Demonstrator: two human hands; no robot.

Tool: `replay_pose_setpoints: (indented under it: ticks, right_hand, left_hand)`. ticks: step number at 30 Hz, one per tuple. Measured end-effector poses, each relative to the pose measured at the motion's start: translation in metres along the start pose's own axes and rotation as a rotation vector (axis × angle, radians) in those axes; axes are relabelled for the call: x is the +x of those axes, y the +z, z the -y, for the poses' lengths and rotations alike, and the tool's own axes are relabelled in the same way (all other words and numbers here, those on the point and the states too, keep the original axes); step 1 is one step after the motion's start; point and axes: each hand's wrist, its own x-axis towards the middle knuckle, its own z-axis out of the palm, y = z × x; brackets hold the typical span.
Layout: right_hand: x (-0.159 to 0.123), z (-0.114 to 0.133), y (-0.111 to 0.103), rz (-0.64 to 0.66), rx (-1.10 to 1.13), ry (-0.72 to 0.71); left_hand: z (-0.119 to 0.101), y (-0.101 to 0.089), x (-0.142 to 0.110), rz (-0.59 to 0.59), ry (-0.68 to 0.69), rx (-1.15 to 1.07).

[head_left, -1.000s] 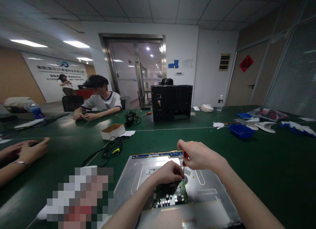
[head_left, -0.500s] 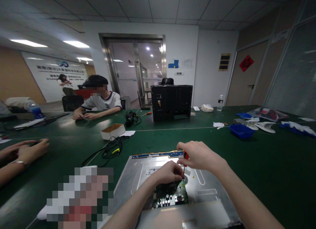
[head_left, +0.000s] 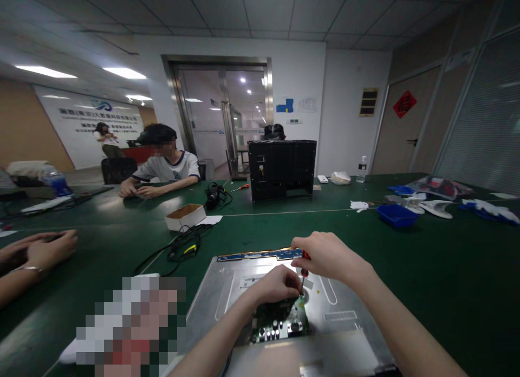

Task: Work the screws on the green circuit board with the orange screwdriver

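Note:
My right hand (head_left: 327, 253) is closed around the red handle of a screwdriver (head_left: 304, 265), which stands nearly upright with its tip down. That tip meets the far right corner of a green circuit board (head_left: 300, 327). Close beside it, my left hand (head_left: 277, 284) is closed in a pinch over the board; what its fingertips hold, if anything, is hidden. Beneath both hands lies a silver metal panel (head_left: 345, 298), the back of a flat display by its look, with a narrow blue circuit strip (head_left: 255, 255) along its far edge. My left hand and forearm cover part of the board.
Black cables (head_left: 184, 247) and an open cardboard box (head_left: 184, 219) lie beyond the panel to the left. A blue tray (head_left: 397, 216) sits at right, and a black computer case (head_left: 282, 171) stands farther back. Another person's hands (head_left: 44, 252) are at far left; a co-worker (head_left: 173, 163) sits opposite.
The fingers of my right hand shift slightly on the screwdriver handle, which seems to turn a little while its tip stays in place. My left hand keeps still.

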Motion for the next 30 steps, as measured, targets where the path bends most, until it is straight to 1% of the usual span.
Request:
replay_pose_setpoints:
  ticks: [5,8,13,21,23,27,30]
  right_hand:
    - [-0.003,0.000,0.000,-0.021,0.060,-0.068]
    - [-0.005,0.001,-0.002,-0.009,0.113,-0.107]
    - [-0.007,0.003,-0.007,0.042,0.130,-0.059]
    - [-0.005,0.006,-0.006,0.009,0.013,0.019]
    - [-0.005,0.005,-0.005,0.003,0.019,0.009]
    - [-0.007,0.003,-0.006,0.003,0.065,-0.057]
    - [-0.009,0.003,-0.007,0.024,0.102,-0.079]
  left_hand:
    - [0.000,0.000,0.000,0.003,-0.013,0.005]
    - [-0.003,-0.001,-0.001,0.001,-0.009,0.017]
    - [-0.008,-0.002,-0.003,0.002,-0.002,0.030]
    - [-0.004,-0.002,-0.001,-0.003,0.013,0.007]
    - [-0.002,-0.001,-0.001,-0.001,0.017,-0.004]
    - [0.002,0.000,0.001,0.009,0.017,-0.020]
    - [0.002,0.000,0.001,0.010,0.020,-0.020]
